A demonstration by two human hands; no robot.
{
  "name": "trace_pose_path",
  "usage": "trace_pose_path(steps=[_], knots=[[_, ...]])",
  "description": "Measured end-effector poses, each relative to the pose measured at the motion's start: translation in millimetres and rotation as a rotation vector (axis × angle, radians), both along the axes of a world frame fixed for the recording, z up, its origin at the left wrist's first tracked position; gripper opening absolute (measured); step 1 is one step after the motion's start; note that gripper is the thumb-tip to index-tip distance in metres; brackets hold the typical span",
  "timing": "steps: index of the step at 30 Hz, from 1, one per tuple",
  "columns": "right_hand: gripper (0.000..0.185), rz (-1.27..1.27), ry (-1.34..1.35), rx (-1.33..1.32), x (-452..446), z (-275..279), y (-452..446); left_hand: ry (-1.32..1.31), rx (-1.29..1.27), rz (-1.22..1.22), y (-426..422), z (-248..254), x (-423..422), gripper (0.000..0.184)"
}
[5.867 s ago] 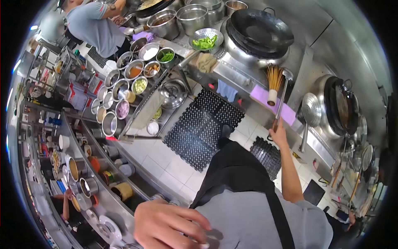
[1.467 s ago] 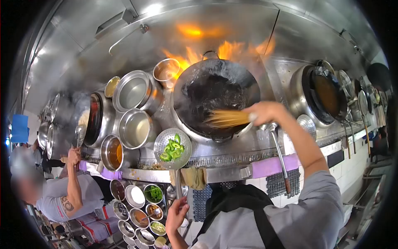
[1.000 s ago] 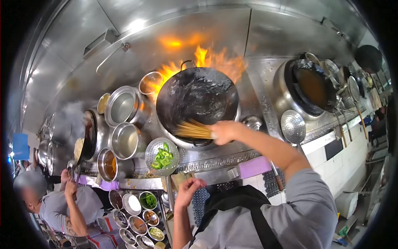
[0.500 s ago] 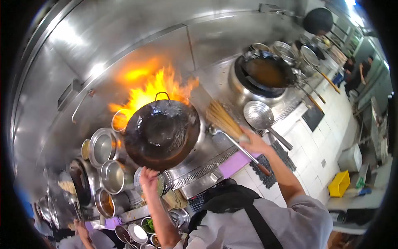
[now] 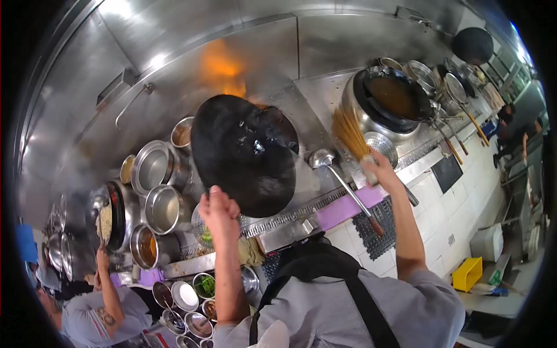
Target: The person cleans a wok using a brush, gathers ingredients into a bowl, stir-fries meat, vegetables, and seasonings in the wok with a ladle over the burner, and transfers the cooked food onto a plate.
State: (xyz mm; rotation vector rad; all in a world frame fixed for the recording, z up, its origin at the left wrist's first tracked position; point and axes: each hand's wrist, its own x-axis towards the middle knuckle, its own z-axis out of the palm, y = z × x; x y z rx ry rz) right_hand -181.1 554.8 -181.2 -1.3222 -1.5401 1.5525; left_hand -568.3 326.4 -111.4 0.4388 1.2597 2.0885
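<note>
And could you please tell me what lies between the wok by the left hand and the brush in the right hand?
In the head view, a ladle lies between the wok and the brush, its handle crossing the purple cloth.

At the bottom of the frame, the person wears a grey shirt (image 5: 325, 307) with short, loose sleeves (image 5: 435, 296), and over it a black apron (image 5: 313, 261) with flat black straps (image 5: 371, 310).

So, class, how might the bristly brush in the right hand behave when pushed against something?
The brush would probably flex at its far end, where thin strands fan out. It's likely stiffer near the right hand, where they gather together, and probably light, being mostly strands.
</note>
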Motion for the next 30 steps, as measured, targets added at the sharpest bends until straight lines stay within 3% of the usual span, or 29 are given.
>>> trace_pose_path(steps=[2, 4, 5, 6, 7, 8, 9, 11, 12, 15, 17, 20, 21, 22, 23, 24, 25, 27, 29, 30], knots=[[0.063, -0.114, 0.267, -0.078, -64, 17, 20, 0.05, -0.001, 0.027, 4, 2, 26, 0.03], [0.045, -0.201, 0.494, -0.205, -139, -18, 53, 0.095, -0.02, 0.002, 5, -1, 46, 0.025], [0.029, -0.163, 0.462, -0.339, -179, -26, 54, 0.13, -0.052, -0.018, 4, 8, 59, 0.024], [0.031, -0.078, 0.407, -0.304, -215, -44, 47, 0.239, -0.06, -0.04, 4, 4, 66, 0.023], [0.041, 0.065, 0.16, -0.079, -244, -12, 4, 0.35, -0.07, -0.062, 6, -4, 70, 0.023], [0.058, 0.113, 0.186, 0.057, -276, -60, -10, 0.503, -0.064, -0.012, 12, -19, 71, 0.022], [0.067, 0.264, 0.366, 0.269, -279, -61, -47, 0.653, -0.066, 0.036, 15, -31, 72, 0.021], [0.069, 0.558, 0.197, 0.464, -240, -38, -80, 0.477, -0.059, 0.029, 13, -17, 65, 0.022], [0.068, 0.67, -0.047, 0.527, -212, -68, -62, 0.353, -0.078, 0.02, 7, -2, 59, 0.023], [0.068, 0.518, -0.762, 0.017, -153, -30, -2, 0.147, -0.052, -0.008, -9, 5, 38, 0.023], [0.066, 0.155, -0.666, 0.423, -133, -109, 42, 0.149, -0.059, 0.039, -7, -3, 44, 0.022], [0.069, 0.24, -0.167, 0.042, -194, -96, 12, 0.338, -0.05, 0.045, 3, -13, 65, 0.019], [0.068, 0.383, -0.087, -0.163, -211, -79, -18, 0.427, -0.062, 0.054, 10, -23, 71, 0.019], [0.076, 0.494, -0.022, 0.022, -231, -93, -49, 0.548, -0.068, 0.084, 12, -19, 75, 0.02], [0.08, 0.565, 0.09, 0.257, -232, -68, -73, 0.673, -0.077, 0.117, 12, -11, 75, 0.02], [0.085, 0.615, 0.206, 0.495, -233, -43, -98, 0.485, -0.069, 0.121, 12, -1, 72, 0.022], [0.088, 0.657, 0.159, 0.411, -222, -26, -107, 0.352, -0.082, 0.115, 7, -2, 60, 0.023], [0.085, 0.964, -0.336, 0.353, -187, -45, -45, 0.029, -0.062, 0.126, -4, 5, 37, 0.025], [0.085, 0.799, -0.751, 0.127, -160, -13, 7, -0.123, 0.039, 0.149, -19, -12, 7, 0.026], [0.085, 0.594, -0.78, 0.359, -141, -47, 41, -0.199, 0.041, 0.154, -28, -24, -6, 0.029]])
